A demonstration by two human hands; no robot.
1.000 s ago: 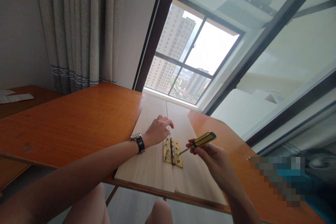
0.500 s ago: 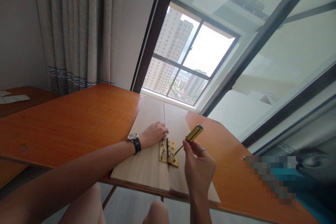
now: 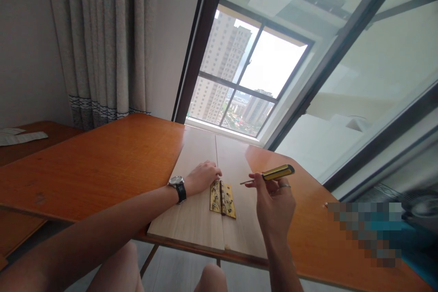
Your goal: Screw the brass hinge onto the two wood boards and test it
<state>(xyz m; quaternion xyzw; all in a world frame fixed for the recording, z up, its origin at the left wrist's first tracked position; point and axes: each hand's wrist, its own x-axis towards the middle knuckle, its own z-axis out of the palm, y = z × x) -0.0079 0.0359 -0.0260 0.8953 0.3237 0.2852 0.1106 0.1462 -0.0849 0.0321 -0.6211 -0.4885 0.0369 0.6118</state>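
In my right hand [image 3: 275,198] is a screwdriver [image 3: 278,172] with a yellow and black handle. Its thin shaft points left, and the tip is off the hinge, over the right-hand board. A brass butt hinge [image 3: 228,203] lies opened flat across the seam between two pale wooden boards [image 3: 191,219], with screws or screw holes dotting both leaves. Small loose screws [image 3: 215,196] appear to lie on its left leaf. My left hand [image 3: 204,176] rests on the boards, its curled fingertips at the hinge's far end; what they pinch, if anything, is hidden.
The boards lie on an orange-brown wooden table [image 3: 112,159]. Beyond its far edge is a dark-framed window [image 3: 253,73], with a grey curtain [image 3: 102,45] to the left. Pale paper strips [image 3: 23,138] lie on a lower surface at far left. A blurred-out patch covers the right side.
The screwdriver's tip has come off the hinge's right leaf. My right hand has moved right, tilting the handle closer to level. My left hand stays by the hinge. The view has shifted slightly.
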